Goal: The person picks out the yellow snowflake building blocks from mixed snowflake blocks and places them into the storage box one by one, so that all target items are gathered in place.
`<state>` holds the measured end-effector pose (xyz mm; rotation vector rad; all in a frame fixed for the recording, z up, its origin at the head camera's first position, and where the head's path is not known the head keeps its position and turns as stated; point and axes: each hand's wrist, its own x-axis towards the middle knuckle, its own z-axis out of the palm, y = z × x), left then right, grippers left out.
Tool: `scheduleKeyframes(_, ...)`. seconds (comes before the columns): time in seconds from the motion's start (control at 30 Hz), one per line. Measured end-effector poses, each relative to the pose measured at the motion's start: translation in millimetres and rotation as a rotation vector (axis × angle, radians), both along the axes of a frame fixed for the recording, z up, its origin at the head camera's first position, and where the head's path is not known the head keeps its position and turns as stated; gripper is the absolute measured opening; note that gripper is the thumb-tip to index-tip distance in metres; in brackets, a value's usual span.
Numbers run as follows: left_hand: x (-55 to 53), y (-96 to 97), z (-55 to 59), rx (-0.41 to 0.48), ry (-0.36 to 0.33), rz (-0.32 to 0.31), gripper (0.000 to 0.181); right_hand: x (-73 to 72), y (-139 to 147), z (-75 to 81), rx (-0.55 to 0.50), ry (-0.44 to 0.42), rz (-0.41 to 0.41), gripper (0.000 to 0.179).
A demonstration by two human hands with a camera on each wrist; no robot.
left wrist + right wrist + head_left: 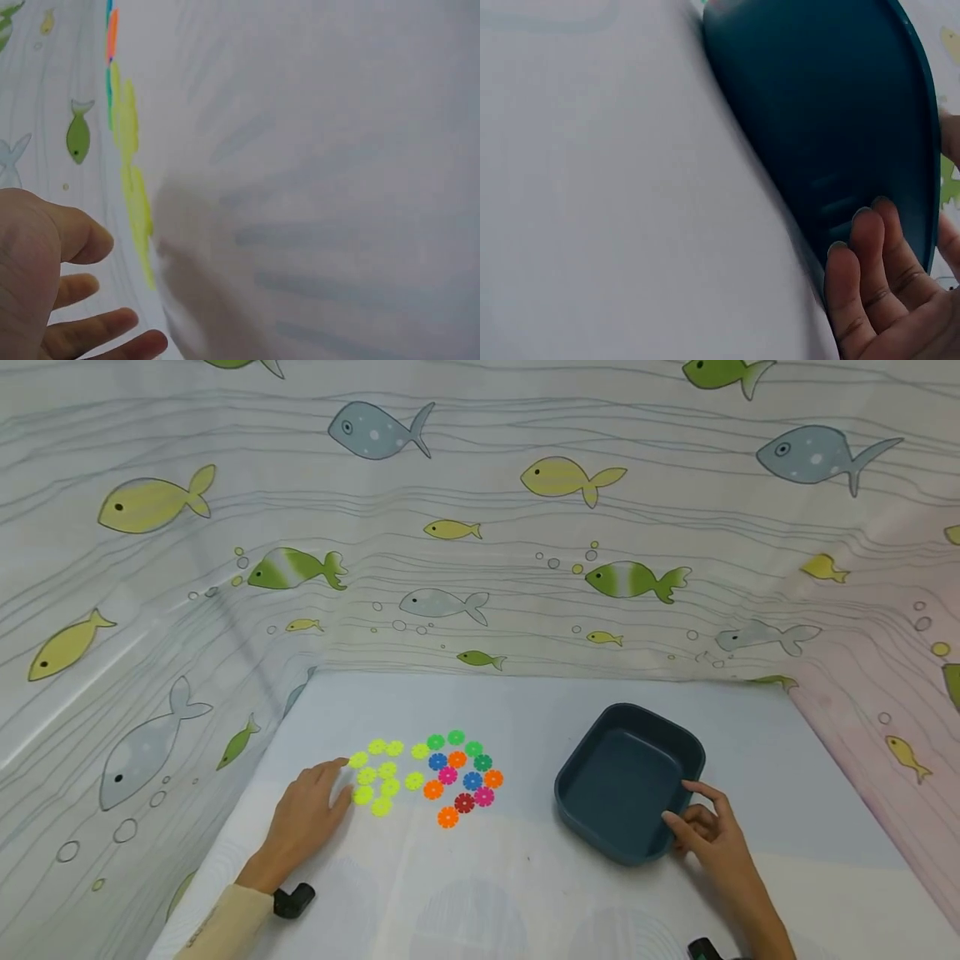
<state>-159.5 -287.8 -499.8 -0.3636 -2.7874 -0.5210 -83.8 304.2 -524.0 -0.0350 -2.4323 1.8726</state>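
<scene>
Slotted interlocking discs lie in a loose patch on the table in the head view. Several yellow discs [387,770] form the left side; green discs [456,737], orange discs [433,790], blue, pink and dark red ones lie to the right. My left hand [303,818] is at the patch's left edge, its index fingertip beside the outermost yellow disc; the left wrist view shows its fingers apart with nothing between them. My right hand [716,847] grips the right wall of a dark blue tray [618,785], thumb over the rim, other fingers against the outside. No discs show inside the tray.
The white table [495,893] has faint printed patterns. Fish-printed sheeting [517,610] rises behind it and along both sides. A black device [294,902] is strapped at the left wrist, with another [703,948] near the right.
</scene>
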Motion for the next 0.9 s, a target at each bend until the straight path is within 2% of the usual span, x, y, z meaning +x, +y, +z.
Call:
scheduleKeyframes(0.17, -7.5, -3.4, 8.4, 0.057, -0.106, 0.019, 0.042, -3.0, -3.1, -2.3, -0.038, 0.024, 0.024, 0.065)
scheduleKeyframes(0.3, -15.1, -5.4, 10.4, 0.088, -0.163, 0.019, 0.039, -0.6, -5.0, -0.8, -0.038, 0.009, 0.018, 0.066)
scheduleKeyframes(0.47, -24.3, -9.1, 8.8, 0.183, -0.222, 0.010, 0.039, 0.5, -3.3, 2.9, -0.022, 0.005, 0.023, 0.066)
scheduleKeyframes(0.63, -34.4, -15.2, 6.6, 0.286, -0.292, 0.048, 0.040, -1.9, -0.4, 3.4, -0.011, 0.018, 0.038, 0.067)
scheduleKeyframes(0.77, -41.2, -18.3, 4.4, 0.317, -0.344, 0.081, 0.043, -2.3, 0.8, 2.3, -0.018, 0.019, 0.047, 0.067)
scheduleKeyframes(0.9, -49.5, -19.5, 3.6, 0.327, -0.374, 0.068, 0.044, -0.5, 1.0, 2.6, -0.025, 0.012, 0.042, 0.067)
